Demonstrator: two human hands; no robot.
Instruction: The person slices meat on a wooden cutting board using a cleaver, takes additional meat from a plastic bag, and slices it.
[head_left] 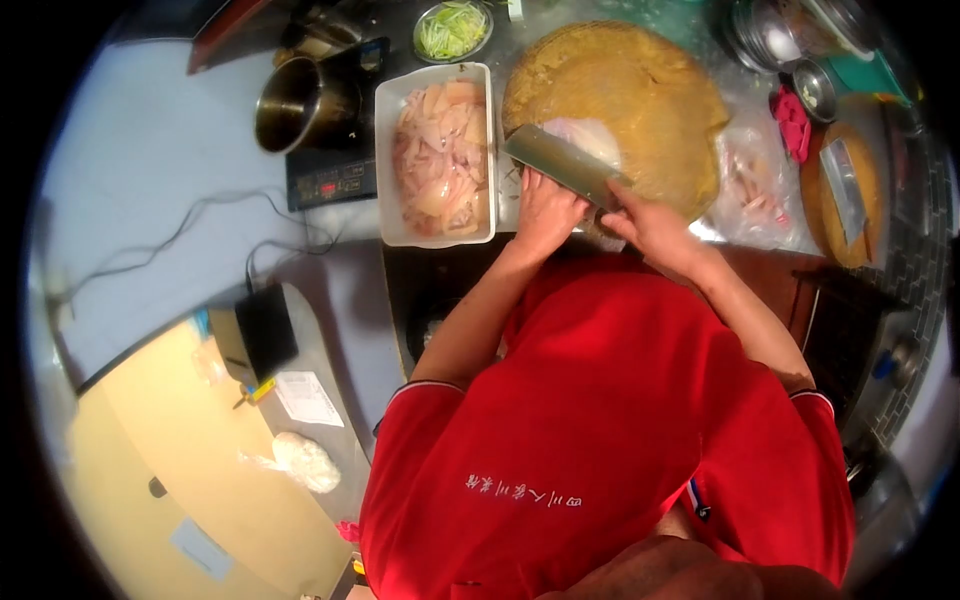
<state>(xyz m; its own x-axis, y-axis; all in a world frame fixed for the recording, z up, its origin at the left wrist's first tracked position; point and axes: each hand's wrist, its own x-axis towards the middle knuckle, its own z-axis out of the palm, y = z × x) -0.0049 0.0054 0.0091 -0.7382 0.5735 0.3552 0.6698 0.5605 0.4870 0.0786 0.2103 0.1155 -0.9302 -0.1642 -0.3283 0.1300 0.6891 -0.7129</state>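
Note:
My right hand [655, 232] is wrapped round the handle of a broad cleaver [565, 168]. The blade lies slantwise over the near left edge of a thick round wooden chopping board [660, 95]. My left hand [545, 215] is just below the blade, its fingers stretched toward the board; the cleaver partly covers the fingertips, and I see nothing held in them. Behind the blade, a pale, whitish piece of what looks like raw meat [592, 138] rests on the board. Left of it stands a white plastic tub [487, 205] filled with sliced pale pink raw meat [440, 155].
A plastic bag of raw meat [758, 190] lies right of the board. Further right, a second cleaver [843, 190] rests on a smaller board [815, 215]. A steel pot [288, 105], a hotplate [330, 185] and a bowl of shredded greens [450, 32] stand at the left and back.

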